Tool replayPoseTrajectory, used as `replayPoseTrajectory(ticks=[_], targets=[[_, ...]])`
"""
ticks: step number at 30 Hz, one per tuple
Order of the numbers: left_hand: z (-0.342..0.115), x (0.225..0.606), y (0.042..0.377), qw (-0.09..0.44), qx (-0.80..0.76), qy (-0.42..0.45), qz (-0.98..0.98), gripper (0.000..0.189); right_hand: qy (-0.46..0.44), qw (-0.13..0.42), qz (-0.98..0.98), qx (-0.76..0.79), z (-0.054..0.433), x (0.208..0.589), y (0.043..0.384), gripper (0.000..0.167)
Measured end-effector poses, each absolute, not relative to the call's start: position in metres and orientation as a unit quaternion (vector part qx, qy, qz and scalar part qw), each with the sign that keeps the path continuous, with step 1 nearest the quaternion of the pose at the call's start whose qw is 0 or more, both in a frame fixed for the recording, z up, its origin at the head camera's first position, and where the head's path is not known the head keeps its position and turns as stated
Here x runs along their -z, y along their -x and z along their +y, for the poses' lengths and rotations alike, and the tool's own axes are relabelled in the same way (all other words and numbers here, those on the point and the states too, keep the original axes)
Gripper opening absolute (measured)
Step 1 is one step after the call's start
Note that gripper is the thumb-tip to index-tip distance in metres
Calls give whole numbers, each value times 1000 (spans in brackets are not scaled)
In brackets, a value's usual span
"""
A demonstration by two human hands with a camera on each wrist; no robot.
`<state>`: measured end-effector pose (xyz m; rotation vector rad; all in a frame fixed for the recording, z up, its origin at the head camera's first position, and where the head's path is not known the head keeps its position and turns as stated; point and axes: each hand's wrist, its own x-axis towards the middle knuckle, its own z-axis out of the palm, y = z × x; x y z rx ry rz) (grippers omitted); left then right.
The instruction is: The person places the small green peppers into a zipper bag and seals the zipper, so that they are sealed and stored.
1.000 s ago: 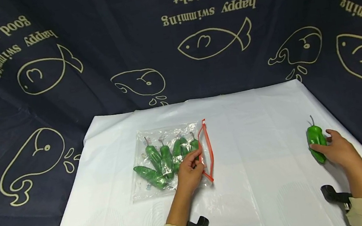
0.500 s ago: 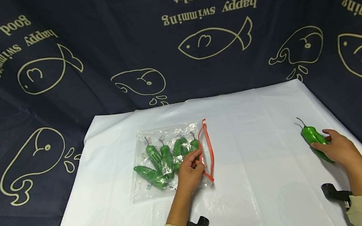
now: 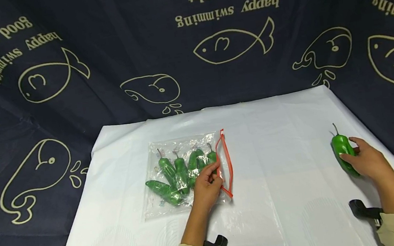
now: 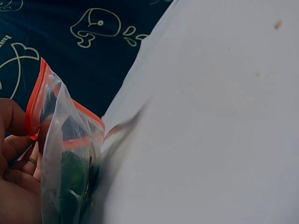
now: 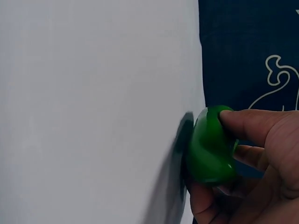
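A clear zip bag [image 3: 152,206] with a red zip edge lies left of the table's middle, several green peppers [image 3: 181,172] inside it. My left hand [image 3: 206,187] pinches the bag's upper layer beside its mouth; in the left wrist view the red zip strip [image 4: 32,109] stands parted, with thumb and fingers at the near side. Far to the right, my right hand [image 3: 368,161] grips a single green pepper [image 3: 342,148] between thumb and fingers, its thin stem pointing away from me. The right wrist view shows the pepper [image 5: 210,149] close over the white surface, its shadow beside it.
White sheeting covers the table [image 3: 276,138]. A dark blue curtain [image 3: 159,53] with fish and whale drawings hangs behind and at both sides. Black camera mounts [image 3: 216,245] sit on both wrists.
The pepper in my right hand tips its stem to the left, then swings back toward upright. My left hand and the bag stay where they were.
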<state>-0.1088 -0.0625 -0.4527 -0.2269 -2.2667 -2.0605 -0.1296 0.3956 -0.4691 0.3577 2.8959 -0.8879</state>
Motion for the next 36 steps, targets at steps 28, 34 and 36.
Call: replayPoseTrajectory(ticks=[28,34,36], targets=[[-63,453,108,28,668,69,-740,47,-90,13,915,393,375,460,134,74],[-62,453,108,28,670,68,-739,47,-79,18,910,406,371,460,136,79],[-62,453,108,27,671,68,-738,46,-71,15,910,409,369,459,137,78]])
